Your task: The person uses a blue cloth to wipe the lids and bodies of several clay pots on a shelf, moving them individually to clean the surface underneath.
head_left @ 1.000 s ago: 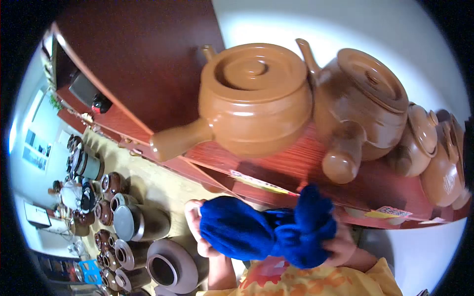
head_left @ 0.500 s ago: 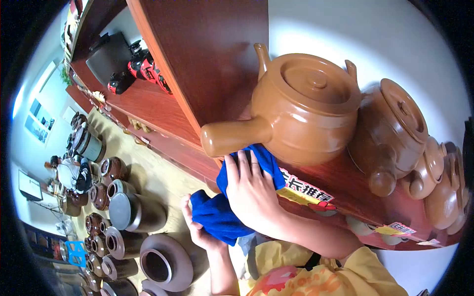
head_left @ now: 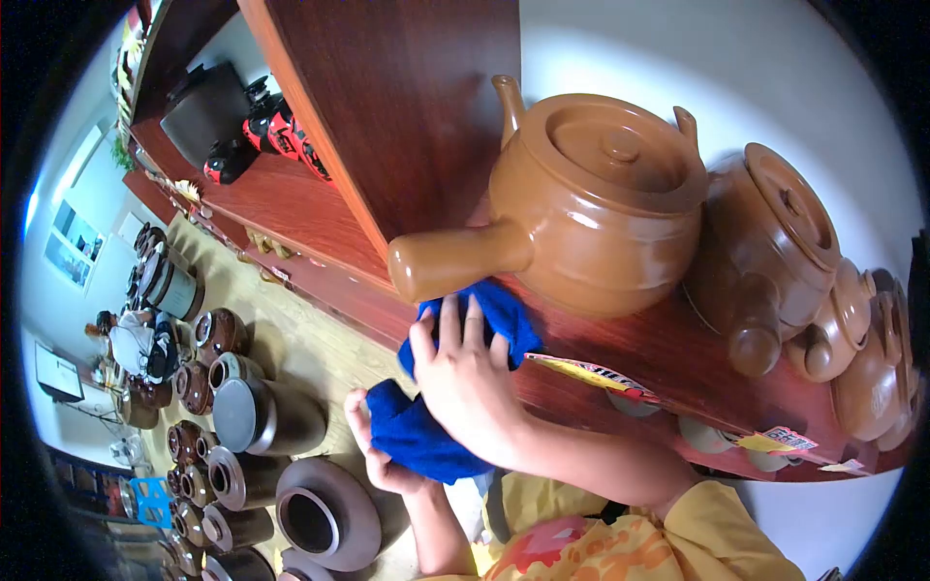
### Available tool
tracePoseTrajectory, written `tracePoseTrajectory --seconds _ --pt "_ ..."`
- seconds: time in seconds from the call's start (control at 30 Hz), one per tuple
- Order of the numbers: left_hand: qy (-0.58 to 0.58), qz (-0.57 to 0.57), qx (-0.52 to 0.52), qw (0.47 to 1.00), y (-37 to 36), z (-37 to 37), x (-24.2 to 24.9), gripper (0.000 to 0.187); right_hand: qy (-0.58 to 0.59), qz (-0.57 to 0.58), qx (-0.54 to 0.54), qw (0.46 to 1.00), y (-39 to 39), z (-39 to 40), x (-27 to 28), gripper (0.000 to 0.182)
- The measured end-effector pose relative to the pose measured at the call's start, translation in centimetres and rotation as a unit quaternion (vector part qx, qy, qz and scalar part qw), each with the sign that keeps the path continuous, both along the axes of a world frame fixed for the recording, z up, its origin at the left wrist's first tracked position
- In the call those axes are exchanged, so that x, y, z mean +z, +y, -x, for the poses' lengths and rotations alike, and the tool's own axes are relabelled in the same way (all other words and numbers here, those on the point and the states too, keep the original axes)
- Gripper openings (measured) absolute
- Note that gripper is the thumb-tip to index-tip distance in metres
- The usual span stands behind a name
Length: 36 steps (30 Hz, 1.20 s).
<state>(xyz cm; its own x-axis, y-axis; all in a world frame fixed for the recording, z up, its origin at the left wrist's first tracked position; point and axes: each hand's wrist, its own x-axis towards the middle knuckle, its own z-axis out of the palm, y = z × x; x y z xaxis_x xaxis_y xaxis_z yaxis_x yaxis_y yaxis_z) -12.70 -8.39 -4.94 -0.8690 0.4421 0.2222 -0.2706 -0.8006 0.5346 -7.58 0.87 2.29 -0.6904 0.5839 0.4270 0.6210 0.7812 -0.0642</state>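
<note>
A blue cloth (head_left: 417,436) is bunched in my left hand (head_left: 383,460), fingers curled round it below the shelf edge. My right hand (head_left: 470,378) presses another part of the blue cloth onto the shelf's front edge, fingers bent over it. The join between the two parts is hidden behind my right hand. Just above those fingers, the thick handle of a large brown clay pot (head_left: 601,242) juts out. This pot is lidded and stands on the red-brown wooden shelf (head_left: 620,339).
Several smaller brown pots (head_left: 765,261) line the shelf to the right. A printed price tag (head_left: 596,376) hangs on its edge. An upright wooden panel (head_left: 417,116) stands left of the big pot. Dark jars (head_left: 325,513) crowd the floor at lower left. A person (head_left: 136,344) sits far back.
My right hand has slid left and slightly down along the shelf edge with the cloth. The price tag now looks bent outward. My left hand has shifted a little left.
</note>
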Motion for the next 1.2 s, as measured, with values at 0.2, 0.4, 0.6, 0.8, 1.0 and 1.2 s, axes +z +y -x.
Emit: tracePoseTrajectory --seconds 0.2,0.4,0.6,0.8,1.0,1.2 --pt "-0.042 -0.020 0.088 0.995 -0.5 -0.7 0.4 0.058 0.071 0.142 0.110 0.981 -0.8 -0.6 1.2 0.045" --pt "0.023 -0.043 -0.001 0.999 0.3 -0.6 0.7 0.058 0.048 0.119 0.023 0.991 1.3 -1.5 2.4 0.041" --pt "0.026 -0.023 -0.019 0.999 1.6 -1.4 0.9 0.058 -0.038 0.005 -0.010 0.999 0.4 -1.9 2.7 0.020" --pt "0.065 -0.010 -0.040 0.997 1.0 -0.1 -0.2 0.066 -0.153 -0.001 -0.088 0.984 1.6 -2.2 4.1 0.016" --pt "0.046 -0.011 -0.045 0.998 1.4 -1.0 0.6 0.058 -0.114 0.050 -0.063 0.990 2.0 -5.3 4.9 0.019" --pt "0.048 -0.012 -0.051 0.997 1.9 -1.3 0.1 0.057 -0.170 0.024 -0.088 0.981 1.2 -4.6 3.8 0.025"
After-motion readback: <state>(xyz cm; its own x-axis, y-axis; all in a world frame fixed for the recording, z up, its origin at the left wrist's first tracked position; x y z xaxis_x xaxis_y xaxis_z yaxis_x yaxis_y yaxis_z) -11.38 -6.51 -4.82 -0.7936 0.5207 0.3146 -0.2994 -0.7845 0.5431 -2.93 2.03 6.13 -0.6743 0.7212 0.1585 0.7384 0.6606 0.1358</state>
